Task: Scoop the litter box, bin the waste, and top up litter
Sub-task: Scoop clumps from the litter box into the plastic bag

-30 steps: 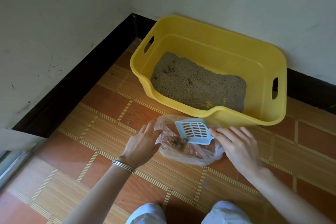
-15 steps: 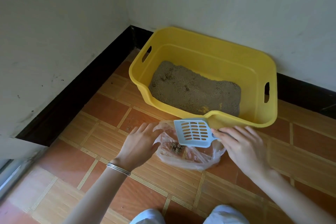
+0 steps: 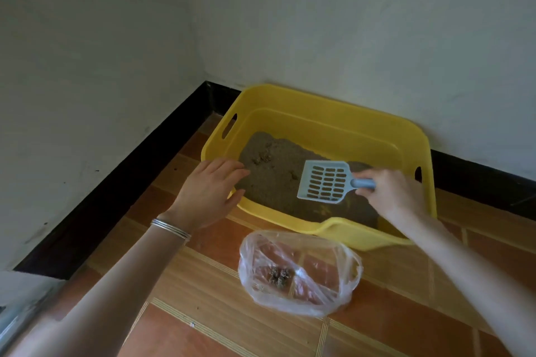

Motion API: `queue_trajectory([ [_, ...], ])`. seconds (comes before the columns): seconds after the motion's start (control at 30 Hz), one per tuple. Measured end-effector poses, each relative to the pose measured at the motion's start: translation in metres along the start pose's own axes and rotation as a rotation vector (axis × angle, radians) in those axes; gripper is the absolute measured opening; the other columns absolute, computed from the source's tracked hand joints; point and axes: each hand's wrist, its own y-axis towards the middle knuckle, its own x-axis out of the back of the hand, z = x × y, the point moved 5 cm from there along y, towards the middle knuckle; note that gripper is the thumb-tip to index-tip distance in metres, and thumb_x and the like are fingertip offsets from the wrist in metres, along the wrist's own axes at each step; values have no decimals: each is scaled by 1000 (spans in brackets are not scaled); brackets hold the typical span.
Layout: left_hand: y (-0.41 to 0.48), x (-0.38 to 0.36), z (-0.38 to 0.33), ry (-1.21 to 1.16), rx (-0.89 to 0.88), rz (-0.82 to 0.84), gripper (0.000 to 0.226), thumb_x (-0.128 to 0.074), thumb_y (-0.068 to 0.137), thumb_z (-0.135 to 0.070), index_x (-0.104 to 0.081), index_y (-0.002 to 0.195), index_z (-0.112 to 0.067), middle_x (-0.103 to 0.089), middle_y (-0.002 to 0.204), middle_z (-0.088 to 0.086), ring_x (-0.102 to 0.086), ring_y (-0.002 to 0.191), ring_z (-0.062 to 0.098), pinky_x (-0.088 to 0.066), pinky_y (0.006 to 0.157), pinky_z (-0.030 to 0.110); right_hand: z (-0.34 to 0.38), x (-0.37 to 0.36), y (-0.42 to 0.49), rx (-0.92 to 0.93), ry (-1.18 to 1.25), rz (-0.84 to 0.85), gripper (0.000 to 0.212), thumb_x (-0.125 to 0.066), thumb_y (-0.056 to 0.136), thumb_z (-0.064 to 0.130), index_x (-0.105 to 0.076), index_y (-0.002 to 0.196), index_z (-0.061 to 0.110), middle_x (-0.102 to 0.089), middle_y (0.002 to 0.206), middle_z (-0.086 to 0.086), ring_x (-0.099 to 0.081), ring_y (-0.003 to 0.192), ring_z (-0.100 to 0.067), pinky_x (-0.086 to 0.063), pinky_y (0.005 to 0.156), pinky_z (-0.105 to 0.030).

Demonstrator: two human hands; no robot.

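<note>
1. The yellow litter box (image 3: 322, 113) sits mid-frame in the wall corner, with grey litter (image 3: 275, 185) inside.
2. The right hand (image 3: 390, 194) grips the blue scoop (image 3: 324, 181) by its handle, above the litter.
3. The left hand (image 3: 207, 194), fingers straight and holding nothing, is at the box's left rim.
4. A clear bag (image 3: 252, 255) holding clumps (image 3: 280, 275) lies on the floor at lower centre.

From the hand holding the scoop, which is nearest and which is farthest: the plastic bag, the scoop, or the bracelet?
1. The scoop, gripped by the right hand itself.
2. The plastic bag, on the floor nearer the person.
3. The bracelet, across on the left wrist.
</note>
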Motion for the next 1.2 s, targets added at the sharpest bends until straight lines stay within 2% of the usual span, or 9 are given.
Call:
queue_trajectory([
  [0.07, 6, -8, 5, 1, 2, 47, 42, -40, 88, -40, -63, 116, -18, -64, 116, 1, -58, 111, 22, -47, 90, 37, -3, -15, 16, -48, -42, 99, 32, -61, 88, 33, -59, 120, 35, -67, 104, 4, -64, 84, -20, -38, 54, -25],
  [0.13, 8, -17, 10, 10, 0, 66, 46, -35, 87, -43, -64, 115, -19, -65, 113, -1, -58, 109, 20, -44, 92, 36, -6, -30, 31, -68, -51, 149, 32, -60, 88, 32, -59, 120, 35, -67, 104, 3, -64, 86, -20, -42, 56, -26],
  [0.23, 13, -20, 17, 2, 10, 30, 44, -37, 87, -42, -65, 113, -20, -66, 107, -2, -59, 105, 20, -34, 93, 32, -13, -49, 52, -95, -79, 202, 30, -60, 88, 31, -60, 118, 35, -67, 102, 3, -64, 86, -20, -46, 59, -27],
  [0.4, 17, -21, 26, -52, 27, -86, 40, -46, 84, -43, -69, 99, -14, -67, 98, 3, -59, 103, 24, -34, 94, 33, -13, -73, 79, -105, -62, 281, 31, -65, 85, 31, -62, 115, 32, -68, 94, 4, -64, 77, -16, -56, 67, -31],
  [0.67, 17, -25, 26, -161, 37, -119, 31, -51, 84, -34, -71, 96, -14, -67, 94, 2, -58, 103, 26, -35, 95, 35, 30, -97, 113, -22, 82, 325, 32, -67, 83, 27, -63, 116, 27, -68, 93, 2, -57, 66, -12, -45, 52, -24],
  [0.87, 17, -27, 27, -217, 42, -152, 25, -55, 82, -29, -70, 96, -15, -66, 94, -1, -56, 104, 23, -31, 98, 30, 73, -110, 132, 75, 194, 285, 28, -66, 84, 22, -65, 113, 24, -68, 99, 1, -58, 74, -13, -46, 57, -26],
  [1.0, 17, -27, 26, -235, 49, -156, 24, -56, 81, -29, -70, 97, -17, -66, 94, -2, -56, 103, 22, -30, 100, 30, 96, -120, 144, 72, 268, 270, 27, -65, 85, 19, -66, 112, 24, -69, 98, 0, -58, 72, -13, -44, 52, -25],
  [1.1, 17, -28, 27, -246, 46, -162, 22, -58, 80, -26, -71, 95, -17, -66, 94, -2, -57, 104, 21, -29, 101, 30, 103, -129, 148, 12, 374, 269, 26, -67, 84, 16, -68, 109, 22, -69, 103, 0, -63, 87, -17, -51, 66, -29],
  [1.2, 16, -29, 28, -251, 48, -158, 21, -59, 79, -25, -71, 95, -18, -66, 93, -3, -57, 104, 20, -28, 102, 29, 98, -140, 144, -67, 523, 269, 32, -71, 80, 16, -67, 111, 21, -67, 112, 0, -61, 102, -18, -47, 83, -31],
])
